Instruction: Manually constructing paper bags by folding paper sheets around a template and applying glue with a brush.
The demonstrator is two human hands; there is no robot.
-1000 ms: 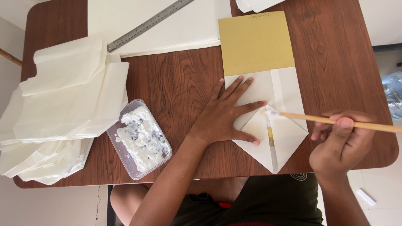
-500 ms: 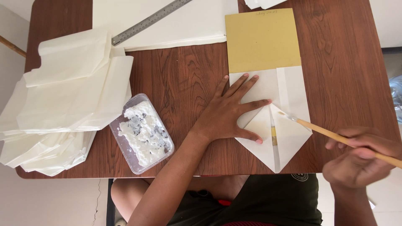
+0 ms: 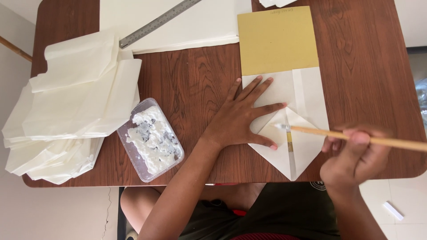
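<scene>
Paper folded to a point (image 3: 289, 133) lies at the near right of the wooden table (image 3: 195, 75), its tip reaching the table's near edge and its far end tucked under a mustard-yellow card (image 3: 276, 40). We press our left hand (image 3: 242, 118) flat on it, fingers spread and closed on nothing, the thumb lying along the near left fold. Our right hand (image 3: 356, 158) pinches a thin wooden-handled brush (image 3: 351, 137) between thumb and fingers; the brush lies nearly level, its pale tip touching the paper just beside our left fingertips, at the top of the centre seam. Right of the paper we see a bare strip of wood running to the table's right edge. Left of our wrist sits a clear plastic tub of white paste (image 3: 151, 140), near the front edge. Beyond it a stack of folded cream paper sheets (image 3: 71, 106) overhangs the left edge. At the far side a steel ruler (image 3: 158, 22) lies slantwise on a large white sheet (image 3: 195, 24).
</scene>
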